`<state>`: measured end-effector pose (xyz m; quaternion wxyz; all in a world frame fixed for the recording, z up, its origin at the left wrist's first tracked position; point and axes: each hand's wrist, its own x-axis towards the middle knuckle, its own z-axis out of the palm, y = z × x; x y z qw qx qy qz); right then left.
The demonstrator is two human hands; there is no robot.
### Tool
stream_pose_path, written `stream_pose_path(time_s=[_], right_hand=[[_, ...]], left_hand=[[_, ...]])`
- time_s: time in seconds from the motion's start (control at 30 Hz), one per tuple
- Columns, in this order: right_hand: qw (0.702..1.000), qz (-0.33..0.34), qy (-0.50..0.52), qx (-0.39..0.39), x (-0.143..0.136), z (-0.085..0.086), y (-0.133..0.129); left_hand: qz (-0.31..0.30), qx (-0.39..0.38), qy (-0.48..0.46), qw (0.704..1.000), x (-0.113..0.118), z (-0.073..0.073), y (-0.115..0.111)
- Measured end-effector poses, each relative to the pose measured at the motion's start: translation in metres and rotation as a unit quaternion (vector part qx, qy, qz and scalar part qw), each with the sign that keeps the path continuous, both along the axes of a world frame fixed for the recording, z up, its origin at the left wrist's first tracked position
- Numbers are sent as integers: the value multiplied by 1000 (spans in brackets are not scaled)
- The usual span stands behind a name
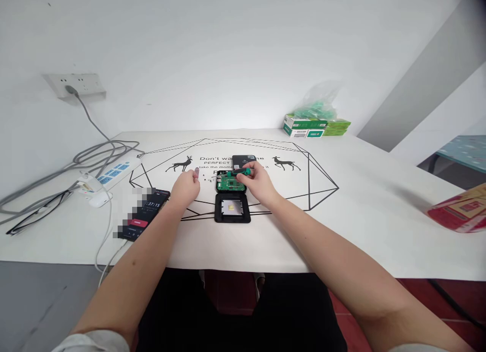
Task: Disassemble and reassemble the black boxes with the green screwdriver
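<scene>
I see a white worktop (364, 230) patterned with black geometric lines, black deer and black lettering. On my feed the circuit board (228, 183) is green, the case lid (217, 214) black, and the screwdriver (247, 171) green and black. I get green-and-white boxes (305, 125), a red-and-yellow package (461, 210), blue panels on the white power strip (119, 175), and red floor tiles (425, 301).

Light grey sleeves (94, 341), ending near the elbows, black trousers (299, 311)
</scene>
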<state>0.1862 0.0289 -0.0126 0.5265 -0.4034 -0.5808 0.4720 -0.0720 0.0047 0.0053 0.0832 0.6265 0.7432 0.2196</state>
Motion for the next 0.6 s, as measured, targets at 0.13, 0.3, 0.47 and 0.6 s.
stream_pose_path(time_s=[0.13, 0.3, 0.47, 0.6], right_hand=[[999, -4, -48, 14, -2, -9, 3], [998, 1, -60, 18, -4, -15, 7], [998, 3, -60, 21, -6, -17, 7], [999, 2, -31, 13, -7, -14, 6]], left_hand=[[-13, 4, 6, 1000, -1, -3, 2], [-28, 3, 7, 1000, 0, -4, 2], [-36, -2, 3, 999, 2, -3, 1], [-37, 14, -7, 999, 0, -7, 3]])
